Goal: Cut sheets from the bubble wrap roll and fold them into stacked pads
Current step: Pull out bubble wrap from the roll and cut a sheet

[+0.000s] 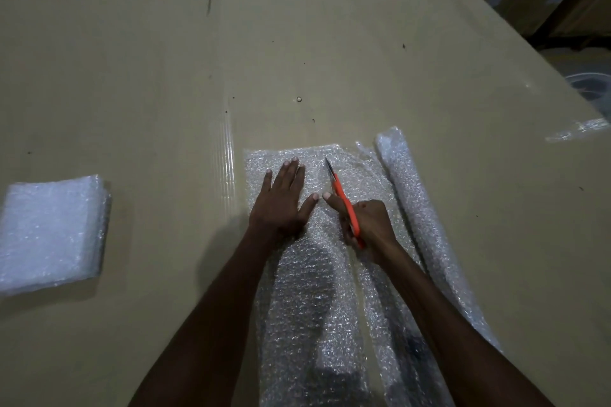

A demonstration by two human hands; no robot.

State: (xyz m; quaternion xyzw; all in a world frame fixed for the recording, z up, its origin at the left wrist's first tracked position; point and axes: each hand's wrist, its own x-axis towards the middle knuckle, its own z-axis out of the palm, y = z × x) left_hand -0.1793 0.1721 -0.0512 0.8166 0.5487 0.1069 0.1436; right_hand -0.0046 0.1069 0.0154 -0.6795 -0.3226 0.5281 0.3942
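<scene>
left hand flat on the bubble wrap sheet, fingers spread wide, pinning it to the cardboard-covered table. right hand wrapped tight round the orange utility knife, blade tip down on the wrap just right of the left thumb. the sheet runs long, from the person's body out across the table, and the knife lies along that same line, tip pointing away. looks like the cut has to travel between the pinning hand and the bubble wrap roll, which sits just right of the knife hand, lying parallel. well off to the left, a stack of folded pads waits. the right hand is nearer the roll.
</scene>
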